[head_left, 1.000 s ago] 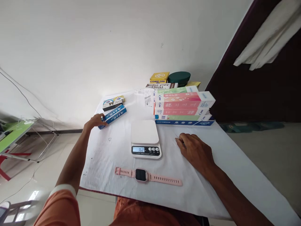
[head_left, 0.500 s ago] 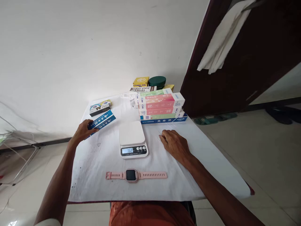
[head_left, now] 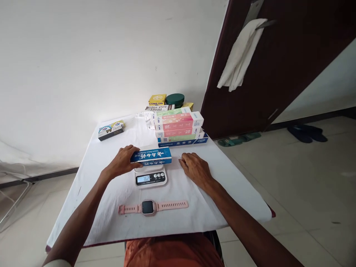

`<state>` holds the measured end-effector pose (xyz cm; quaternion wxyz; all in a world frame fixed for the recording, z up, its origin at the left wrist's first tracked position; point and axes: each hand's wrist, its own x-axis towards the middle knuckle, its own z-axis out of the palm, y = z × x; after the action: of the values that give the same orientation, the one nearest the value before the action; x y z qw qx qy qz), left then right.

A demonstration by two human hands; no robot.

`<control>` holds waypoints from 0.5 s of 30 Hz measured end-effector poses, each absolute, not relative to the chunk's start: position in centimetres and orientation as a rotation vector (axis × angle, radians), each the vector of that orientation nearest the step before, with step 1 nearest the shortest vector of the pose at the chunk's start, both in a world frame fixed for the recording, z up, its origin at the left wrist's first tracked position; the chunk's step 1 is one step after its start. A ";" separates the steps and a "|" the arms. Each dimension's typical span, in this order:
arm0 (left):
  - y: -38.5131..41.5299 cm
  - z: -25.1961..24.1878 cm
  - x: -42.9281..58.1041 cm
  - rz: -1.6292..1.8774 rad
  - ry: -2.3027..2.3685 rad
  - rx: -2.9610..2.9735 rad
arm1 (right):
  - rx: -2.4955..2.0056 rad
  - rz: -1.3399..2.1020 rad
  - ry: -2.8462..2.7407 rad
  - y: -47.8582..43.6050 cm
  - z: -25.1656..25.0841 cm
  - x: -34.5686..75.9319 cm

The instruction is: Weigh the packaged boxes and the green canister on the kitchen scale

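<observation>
A blue toothpaste box [head_left: 151, 156] lies crosswise over the white kitchen scale [head_left: 151, 178], gripped at its left end by my left hand [head_left: 122, 161]. It covers most of the weighing plate; I cannot tell whether it touches. The scale's display shows the digits 362. My right hand [head_left: 196, 168] rests on the white cloth to the right of the scale, its fingers curled in and nothing visible in them. In front of the scale a smartwatch with a pink strap [head_left: 148, 207] is laid out flat.
Behind the scale stand stacked pink and green boxes [head_left: 178, 122] on a blue box [head_left: 183, 142]. Farther back are a yellow box [head_left: 157, 99] and a dark green-lidded jar [head_left: 175, 99]. A black-and-white box [head_left: 110, 130] sits at the back left of the cloth-covered table [head_left: 217, 207].
My left hand has carried the toothpaste box from the left side of the table to over the scale. The right hand stays beside the scale. The view has shifted somewhat.
</observation>
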<state>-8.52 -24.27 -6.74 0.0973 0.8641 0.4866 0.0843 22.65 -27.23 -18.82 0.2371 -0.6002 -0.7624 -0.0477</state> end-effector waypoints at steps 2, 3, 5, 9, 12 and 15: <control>-24.1 -7.1 -8.7 0.253 1.429 2.562 | -1.661 -0.131 -2.086 -27.2 -18.7 22.6; -24.1 -7.1 -8.9 0.276 1.422 2.557 | -1.668 -0.128 -2.084 -27.3 -18.7 22.6; -24.2 -6.4 -9.5 0.381 1.399 2.539 | -1.674 -0.112 -2.088 -27.3 -18.6 22.6; -24.6 -3.7 -10.4 0.745 1.394 2.504 | -1.705 -0.089 -2.093 -27.4 -18.4 22.4; -24.9 -2.9 -10.2 0.807 1.425 2.535 | -1.726 -0.088 -2.096 -27.4 -18.3 22.4; -24.9 -4.1 -9.6 0.585 1.428 2.579 | -1.719 -0.084 -2.101 -27.5 -18.2 22.3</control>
<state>-9.62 -24.87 -4.07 0.0681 0.8560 0.4742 0.1943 22.33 -27.52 -18.21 0.2114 -0.6187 -0.7560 -0.0304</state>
